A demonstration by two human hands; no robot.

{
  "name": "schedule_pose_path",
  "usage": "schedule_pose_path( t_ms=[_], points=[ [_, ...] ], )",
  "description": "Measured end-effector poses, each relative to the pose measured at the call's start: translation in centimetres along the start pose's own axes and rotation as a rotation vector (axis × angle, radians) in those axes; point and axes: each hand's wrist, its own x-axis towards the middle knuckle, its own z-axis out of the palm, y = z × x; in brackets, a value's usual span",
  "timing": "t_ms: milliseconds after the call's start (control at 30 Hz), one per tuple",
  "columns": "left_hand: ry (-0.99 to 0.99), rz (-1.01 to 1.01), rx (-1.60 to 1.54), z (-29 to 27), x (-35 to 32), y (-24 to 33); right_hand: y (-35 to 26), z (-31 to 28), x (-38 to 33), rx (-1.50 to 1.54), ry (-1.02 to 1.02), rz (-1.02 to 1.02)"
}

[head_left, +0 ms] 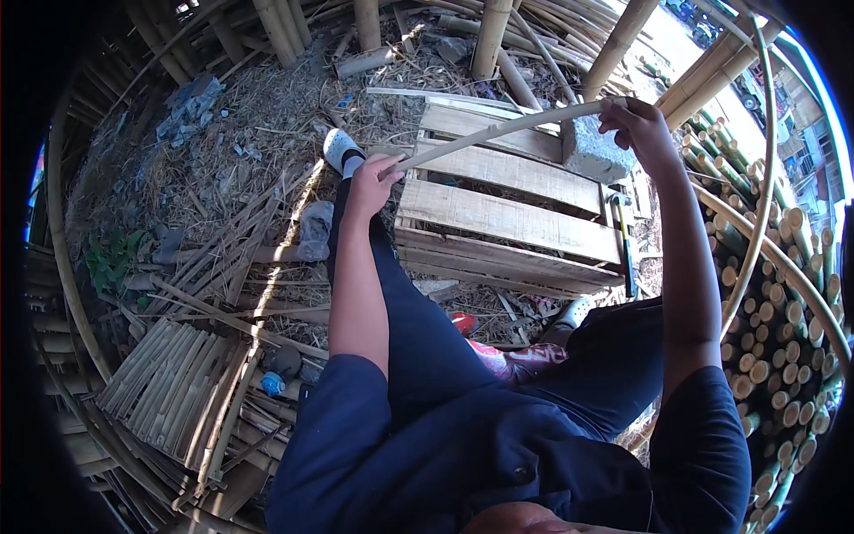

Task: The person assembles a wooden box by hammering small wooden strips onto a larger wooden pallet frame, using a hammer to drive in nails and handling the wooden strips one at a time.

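A long, pale bamboo strip (498, 131) spans my two hands above a slatted wooden crate (507, 212), bowing slightly upward toward the right. Its left end is pinched in my left hand (377, 182), beside the crate's left edge. At the other end, the fingers of my right hand (642, 132) close round the strip, just above a grey concrete block (594, 153). That block rests on the crate's far right corner. What looks like a hammer (629, 249), with a dark and yellow handle, hangs at the crate's right side.
Cut bamboo poles (778, 356) are stacked at the right. Bundled split bamboo pieces (169, 387) lie at the lower left. Upright bamboo posts (491, 40) stand along the far side. Dry litter (240, 169) covers the ground. A curved bamboo pole (763, 169) crosses the right edge.
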Motion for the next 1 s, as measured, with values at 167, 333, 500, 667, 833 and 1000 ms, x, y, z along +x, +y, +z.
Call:
schedule_pose_path(
  t_ms=[167,333,500,667,833,1000],
  points=[
    [-0.339,0.198,0.064,3.2,0.5,4.3,12.0,-4.5,-5.8,0.484,0.141,0.186],
    [-0.373,0.273,0.392,10.2,-1.4,7.4,17.3,-7.8,-8.4,0.65,0.265,0.205],
    [-0.546,0.154,0.572,11.4,-0.6,7.6,16.0,-6.7,-8.5,0.689,0.315,0.217],
    [-0.534,0.105,0.613,12.1,-0.3,7.9,14.8,-7.3,-9.0,0.68,0.341,0.211],
    [-0.557,0.153,0.601,11.7,0.5,7.0,14.8,-7.6,-9.5,0.66,0.333,0.253],
    [-0.518,0.254,0.573,11.6,0.8,7.2,15.0,-7.5,-10.0,0.588,0.308,0.303]
  ],
)
